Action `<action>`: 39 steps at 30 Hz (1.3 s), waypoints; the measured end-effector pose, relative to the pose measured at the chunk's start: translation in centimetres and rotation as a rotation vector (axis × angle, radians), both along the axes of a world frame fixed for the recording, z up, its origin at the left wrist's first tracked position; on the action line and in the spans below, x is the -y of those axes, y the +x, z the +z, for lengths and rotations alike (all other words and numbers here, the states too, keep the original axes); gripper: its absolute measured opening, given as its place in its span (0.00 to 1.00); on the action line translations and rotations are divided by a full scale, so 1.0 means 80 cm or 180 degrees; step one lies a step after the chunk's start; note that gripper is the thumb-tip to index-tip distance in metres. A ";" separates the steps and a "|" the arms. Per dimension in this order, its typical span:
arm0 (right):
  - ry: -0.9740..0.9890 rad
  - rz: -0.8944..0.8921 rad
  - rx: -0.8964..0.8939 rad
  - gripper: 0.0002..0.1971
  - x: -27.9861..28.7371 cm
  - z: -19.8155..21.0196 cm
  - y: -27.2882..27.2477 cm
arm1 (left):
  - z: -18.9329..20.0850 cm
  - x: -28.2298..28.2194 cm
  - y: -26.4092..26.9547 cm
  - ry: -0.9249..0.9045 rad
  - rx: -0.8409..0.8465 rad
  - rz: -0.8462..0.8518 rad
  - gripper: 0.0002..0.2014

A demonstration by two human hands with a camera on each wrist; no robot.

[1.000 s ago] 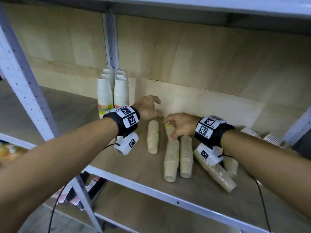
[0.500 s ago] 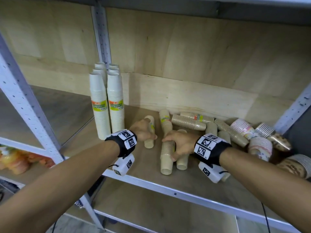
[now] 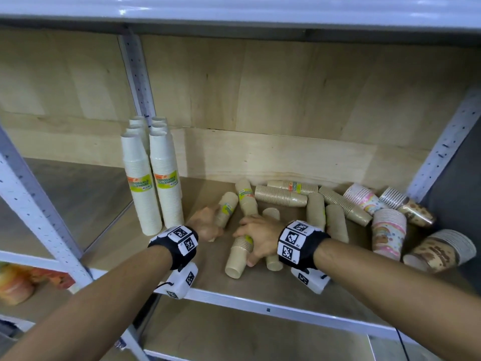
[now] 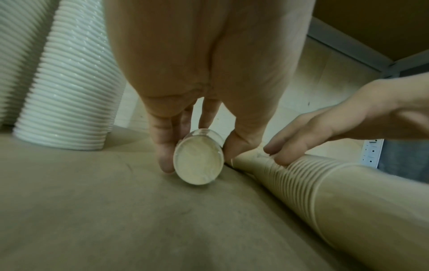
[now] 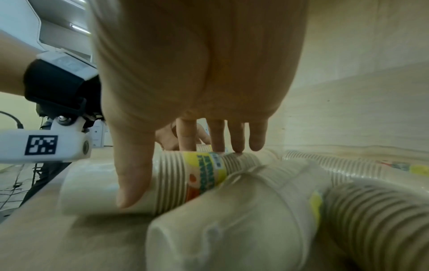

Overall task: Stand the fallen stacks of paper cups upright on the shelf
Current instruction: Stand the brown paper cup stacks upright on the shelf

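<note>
Several beige cup stacks lie fallen on the wooden shelf [image 3: 260, 285]. My left hand [image 3: 205, 226] grips the near end of a short beige stack [image 3: 227, 208]. In the left wrist view its fingers and thumb [image 4: 198, 159] clasp that stack's round end [image 4: 197, 165], which touches the shelf. My right hand [image 3: 257, 235] lies over a longer fallen stack [image 3: 238, 256]. In the right wrist view the thumb and fingers [image 5: 181, 172] curl round that yellow-labelled stack [image 5: 176, 176]. Several white stacks [image 3: 153, 183] stand upright at the left.
More beige stacks [image 3: 281, 196] lie crossed behind my hands. Patterned cup stacks [image 3: 387, 231] stand or lie at the right by the grey upright post [image 3: 442, 149]. The metal shelf edge [image 3: 268, 310] runs under my wrists. An upper shelf closes in overhead.
Both hands have drawn back from the rear of the shelf toward its front. Each now holds a fallen beige stack. The head view has lifted and shows more cups at the right.
</note>
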State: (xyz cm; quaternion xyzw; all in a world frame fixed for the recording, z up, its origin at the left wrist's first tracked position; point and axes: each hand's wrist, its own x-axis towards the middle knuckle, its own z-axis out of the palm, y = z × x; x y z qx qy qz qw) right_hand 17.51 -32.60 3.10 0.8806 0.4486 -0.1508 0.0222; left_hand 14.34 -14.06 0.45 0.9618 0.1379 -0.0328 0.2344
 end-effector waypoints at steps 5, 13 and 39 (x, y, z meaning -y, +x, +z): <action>-0.0042 0.0294 0.0243 0.36 -0.020 -0.017 -0.014 | 0.001 -0.008 -0.005 0.0071 -0.0029 -0.0101 0.45; -0.0040 0.0354 0.0297 0.29 -0.027 -0.012 -0.018 | 0.007 -0.019 -0.009 0.0132 -0.0174 -0.0280 0.43; 0.2015 -0.0829 -0.0313 0.19 -0.047 0.096 0.035 | 0.156 -0.038 0.026 0.0482 0.0248 -0.0432 0.17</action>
